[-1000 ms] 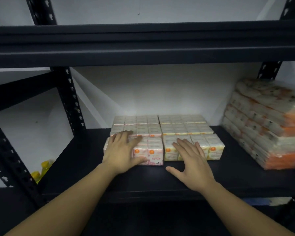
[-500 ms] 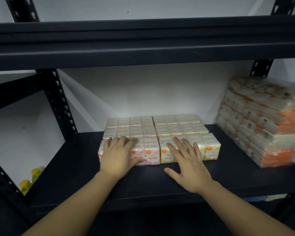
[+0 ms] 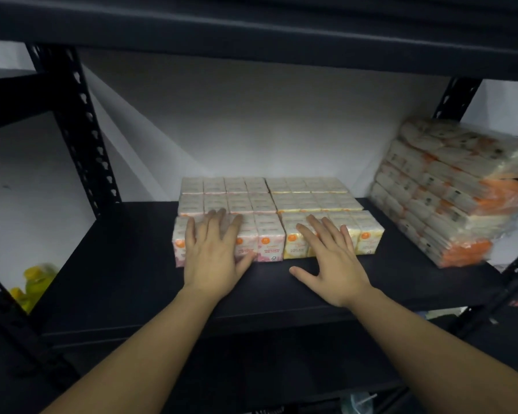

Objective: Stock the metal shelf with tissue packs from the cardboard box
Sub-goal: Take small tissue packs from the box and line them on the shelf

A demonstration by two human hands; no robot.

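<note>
Small tissue packs stand in rows on the black metal shelf [image 3: 117, 264]. A pink pack block [image 3: 269, 240] forms the front left row, a yellow pack block [image 3: 368, 234] the front right row, with two more rows [image 3: 281, 195] behind them. My left hand [image 3: 216, 249] lies flat with straight fingers against the front and top of the pink block. My right hand [image 3: 332, 258] presses flat with spread fingers against the yellow block, its palm over the shelf board. The cardboard box is out of view.
A tall stack of larger wrapped tissue packs [image 3: 449, 198] with orange ends fills the shelf's right end. The upper shelf beam [image 3: 251, 31] hangs low overhead. A perforated black upright [image 3: 81, 130] stands at the left. Yellow objects [image 3: 33, 282] lie lower left, beyond the shelf.
Both hands stay pressed flat on the front row of packs. The view has tilted down a little and the rows sit slightly further back on the shelf.
</note>
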